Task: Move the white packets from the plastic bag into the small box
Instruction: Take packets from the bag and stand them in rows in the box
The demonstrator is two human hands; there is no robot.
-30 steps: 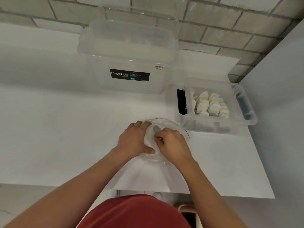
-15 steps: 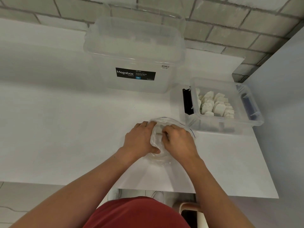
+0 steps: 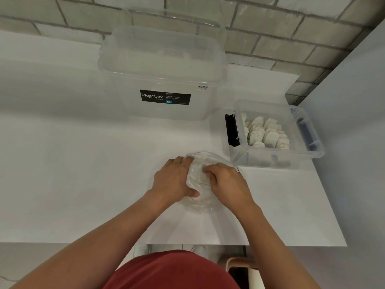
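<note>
A clear plastic bag [image 3: 199, 178] lies crumpled on the white table [image 3: 83, 174] in front of me. My left hand [image 3: 174, 179] grips its left side, thumb curled round the near edge. My right hand [image 3: 226, 181] reaches into the bag's mouth with curled fingers; what they hold is hidden. To the right stands the small clear box [image 3: 277, 157] with a black latch, and several white packets [image 3: 265, 133] are piled inside it.
A large clear lidded Megabox container [image 3: 164, 80] stands at the back of the table against a brick wall. A pale wall [image 3: 358, 142] runs along the table's right edge. A stool [image 3: 243, 265] shows below the front edge.
Both hands stay on the bag; the fingers of my right hand have shifted slightly inside it. The view has drifted a little.
</note>
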